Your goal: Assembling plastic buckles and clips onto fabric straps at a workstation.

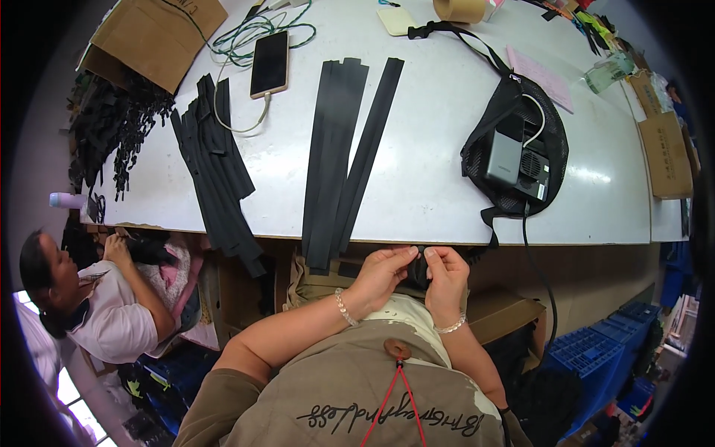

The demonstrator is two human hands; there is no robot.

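My left hand [383,277] and my right hand [445,281] meet just in front of the table's near edge. The fingertips of both are pinched on a small black piece [420,270], which hangs down between them; its exact kind is too dark to make out. Beyond my hands, a flat stack of long black strips [334,141] lies on the white table [432,179], its near end jutting past the edge. A narrower black strip [372,141] slants beside that stack. Farther left, a looser bundle of black strips [216,164] also hangs over the edge.
A phone [269,64] with a white cable lies near the back. To the right rests a black mesh bag [547,112] holding grey and black devices. A cardboard box [153,37] and a heap of black pieces [112,127] occupy the far left. Another person [112,313] sits at left.
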